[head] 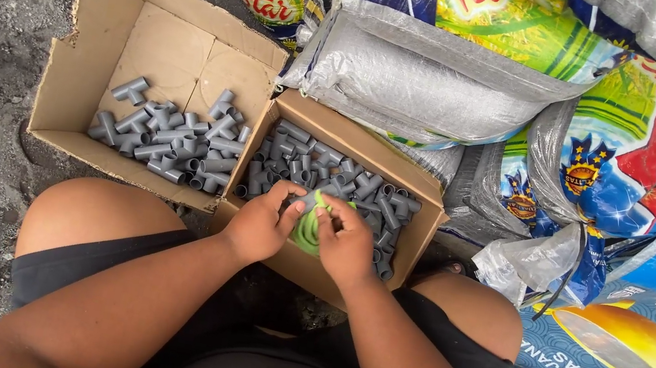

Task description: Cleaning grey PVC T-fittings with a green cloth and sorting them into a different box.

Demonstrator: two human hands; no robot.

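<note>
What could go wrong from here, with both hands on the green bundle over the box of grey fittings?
1. Both hands, left hand and right hand, hold the green bundle right above the small box; if it slips, it may drop among the grey fittings.
2. That box sits tight between the knees, so a leg shift could tip it.
3. The sacks lean over its far edge and might slump onto it.
</note>
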